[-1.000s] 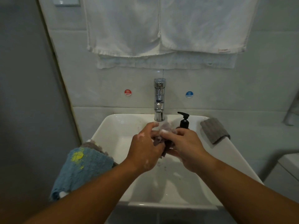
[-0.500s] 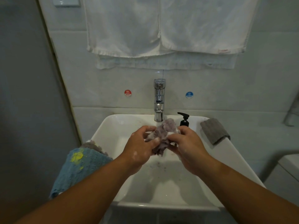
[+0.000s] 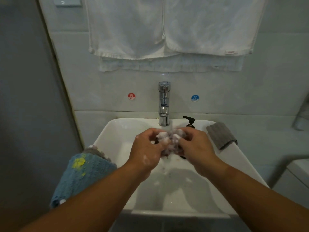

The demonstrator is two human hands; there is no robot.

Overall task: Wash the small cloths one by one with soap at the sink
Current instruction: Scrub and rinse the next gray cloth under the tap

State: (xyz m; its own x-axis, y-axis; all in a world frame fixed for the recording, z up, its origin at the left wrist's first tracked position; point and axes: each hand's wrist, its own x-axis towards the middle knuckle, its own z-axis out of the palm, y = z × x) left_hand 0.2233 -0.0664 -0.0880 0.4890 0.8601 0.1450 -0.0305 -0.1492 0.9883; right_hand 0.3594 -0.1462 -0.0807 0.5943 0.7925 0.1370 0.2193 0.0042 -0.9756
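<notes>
Catching only drops and suds in the white sink (image 3: 133,124). Clamping left hand (image 3: 147,152) and right hand (image 3: 197,148), close together, on a bunched purple-grey cloth (image 3: 168,146), frothing with white lather, over the basin just under the tap (image 3: 163,104). Draping a blue cloth (image 3: 83,178), yellow-blotched, over the left rim; resting a folded grey cloth (image 3: 221,135) on the right rim, near a black pump bottle (image 3: 189,122) partly hiding behind the right fingers.

Crumples the small cloth (image 3: 171,145) into a tighter wad than half a second ago, no longer hanging loose between left hand (image 3: 147,154) and right hand (image 3: 198,148). Curls both sets of fingers (image 3: 150,133) over its top. Shows thicker white lather (image 3: 163,136) than before.
</notes>
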